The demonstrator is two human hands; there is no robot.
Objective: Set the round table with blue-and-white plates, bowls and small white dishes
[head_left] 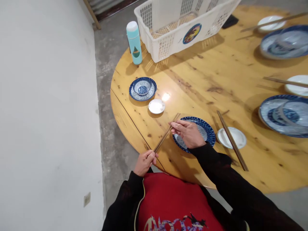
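Note:
A pair of wooden chopsticks [163, 139] slants between my two hands above the table's near edge. My left hand [145, 161] is closed round their lower end, and my right hand [189, 132] pinches them near the upper end. Under my right hand lies a blue-patterned plate [209, 130], partly covered by the hand. To its right, a small white dish [238, 136] has another pair of chopsticks [231, 138] resting across it. Up and to the left, a small white dish [156, 106] sits beside a blue-patterned bowl [142, 87] on a plate [133, 95].
A white plastic basket [166, 41] stands at the back of the round wooden table [192, 81]. Left of it is an upright turquoise bottle [134, 43]. More plates with bowls [286, 114], dishes and chopsticks line the right side. A white wall [48, 112] rises at left.

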